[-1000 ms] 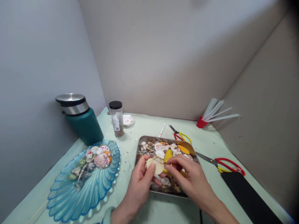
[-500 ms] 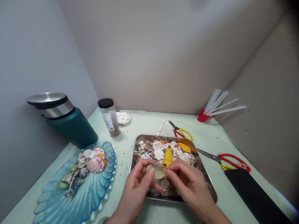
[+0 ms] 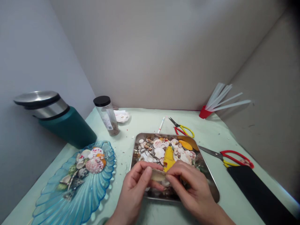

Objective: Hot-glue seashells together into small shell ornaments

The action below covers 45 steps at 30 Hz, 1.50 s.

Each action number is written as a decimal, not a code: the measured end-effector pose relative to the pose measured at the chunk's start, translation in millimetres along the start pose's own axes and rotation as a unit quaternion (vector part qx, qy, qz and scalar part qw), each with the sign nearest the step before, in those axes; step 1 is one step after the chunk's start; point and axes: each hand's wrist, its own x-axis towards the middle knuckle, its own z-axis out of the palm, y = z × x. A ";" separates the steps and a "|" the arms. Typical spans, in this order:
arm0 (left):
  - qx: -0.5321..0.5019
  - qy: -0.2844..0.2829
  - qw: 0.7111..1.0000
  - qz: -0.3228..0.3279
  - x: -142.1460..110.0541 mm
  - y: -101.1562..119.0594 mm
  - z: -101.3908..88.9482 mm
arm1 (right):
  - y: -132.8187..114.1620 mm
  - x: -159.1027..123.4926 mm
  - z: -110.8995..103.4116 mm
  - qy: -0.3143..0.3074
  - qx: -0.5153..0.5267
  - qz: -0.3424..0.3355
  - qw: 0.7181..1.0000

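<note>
Both hands hold one pale cream shell point(image 3: 157, 175) over the near edge of a metal tray point(image 3: 212, 186). My left hand point(image 3: 136, 187) pinches its left side with thumb and fingers. My right hand point(image 3: 189, 186) grips its right side with the fingertips. The tray is filled with several small shells in white, pink and orange, plus a yellow piece point(image 3: 168, 157). The shell is seen nearly edge-on.
A blue shell-shaped glass dish point(image 3: 98, 187) with several shells sits at the left. Behind it stand a teal flask point(image 3: 63, 125) and a black-capped jar point(image 3: 106, 115). Small scissors point(image 3: 184, 130), larger red-handled scissors point(image 3: 229, 156), a black case point(image 3: 255, 193) and a red holder of white sticks point(image 3: 206, 112) lie to the right.
The shell has turned from face-up to nearly edge-on between my fingers. The camera view has shifted, so the flask and dish appear further left.
</note>
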 end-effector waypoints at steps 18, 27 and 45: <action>-0.012 -0.031 0.999 0.009 -0.3 0.4 -1.7 | -2.1 -1.2 0.1 0.020 -0.020 -0.069 0.997; -0.018 -0.057 0.998 0.000 0.6 -2.6 -6.0 | -1.9 -1.9 1.4 0.016 -0.022 -0.088 0.996; 0.018 -0.015 0.999 -0.031 6.1 -2.5 0.2 | 3.9 -3.1 6.1 0.054 -0.021 -0.029 0.998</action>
